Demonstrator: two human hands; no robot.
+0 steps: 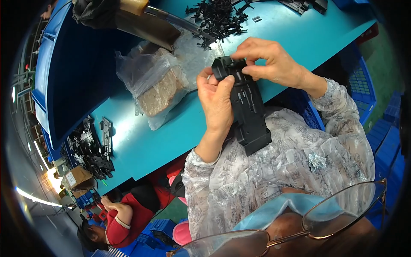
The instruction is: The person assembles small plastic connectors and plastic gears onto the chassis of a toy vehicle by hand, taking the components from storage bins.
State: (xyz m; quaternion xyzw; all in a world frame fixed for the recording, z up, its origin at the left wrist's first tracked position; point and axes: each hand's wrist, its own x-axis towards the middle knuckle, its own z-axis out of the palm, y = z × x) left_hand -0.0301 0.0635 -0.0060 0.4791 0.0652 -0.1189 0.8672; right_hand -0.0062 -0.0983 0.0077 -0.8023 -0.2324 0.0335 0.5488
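Two hands work over a teal bench that fills the middle of my view, with a deep blue bin at its far left edge. On the bench, left of my hands, lies a clear bag with a brown block inside. Beyond it sits a heap of small black clips, and another pile of black parts lies at the near left corner. I hold a long black plastic part above the bench's near edge, its lower end against my patterned blouse. My left hand is wrapped around its left side, thumb across the face. My right hand pinches the part's top end, fingertips narrowed together there. Below left, another person in red sits beside blue crates.
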